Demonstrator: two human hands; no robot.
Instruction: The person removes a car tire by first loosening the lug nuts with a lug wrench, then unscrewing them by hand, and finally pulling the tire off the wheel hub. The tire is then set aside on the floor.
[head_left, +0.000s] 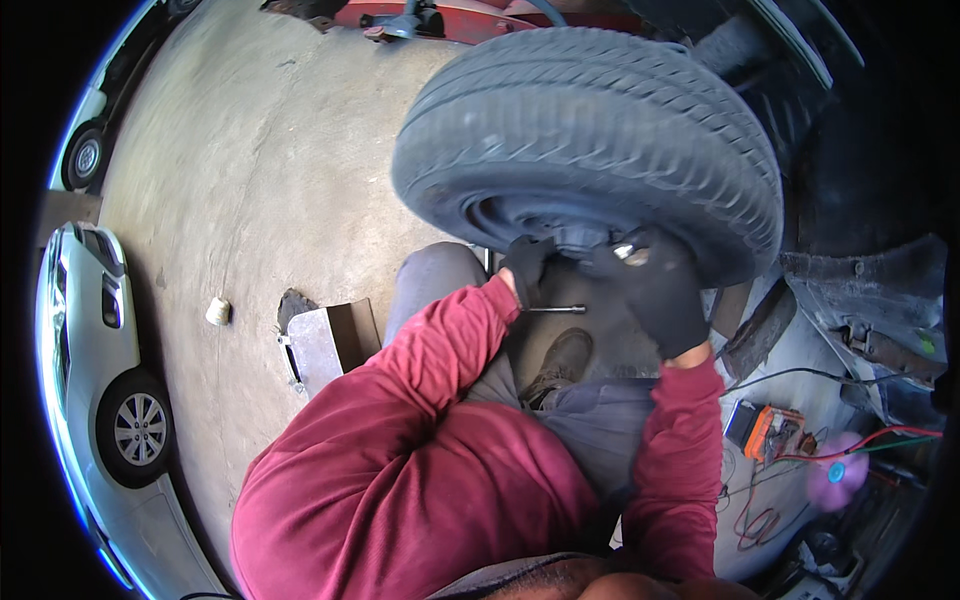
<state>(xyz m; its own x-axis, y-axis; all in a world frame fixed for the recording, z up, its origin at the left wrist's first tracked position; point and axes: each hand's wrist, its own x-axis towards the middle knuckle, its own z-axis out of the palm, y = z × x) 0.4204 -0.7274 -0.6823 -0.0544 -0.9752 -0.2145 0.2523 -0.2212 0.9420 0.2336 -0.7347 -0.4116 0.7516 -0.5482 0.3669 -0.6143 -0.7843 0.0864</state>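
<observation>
While person crouches on concrete floor (pixel 250 170), both gloved hands meet at hub of black tyre (pixel 590 130). Left hand (pixel 528 268) fingers curled against wheel centre, grip unclear. Right hand (pixel 655 290) clamped on small shiny metal part (pixel 632 253). Thin metal rod (pixel 555 309) just below left hand. Orange meter (pixel 765 428) near floor's right edge.

An orange-cased handheld meter (pixel 762 428) with a dark rectangular screen lies on the floor, right of the red-sleeved arm (pixel 678 470).
</observation>
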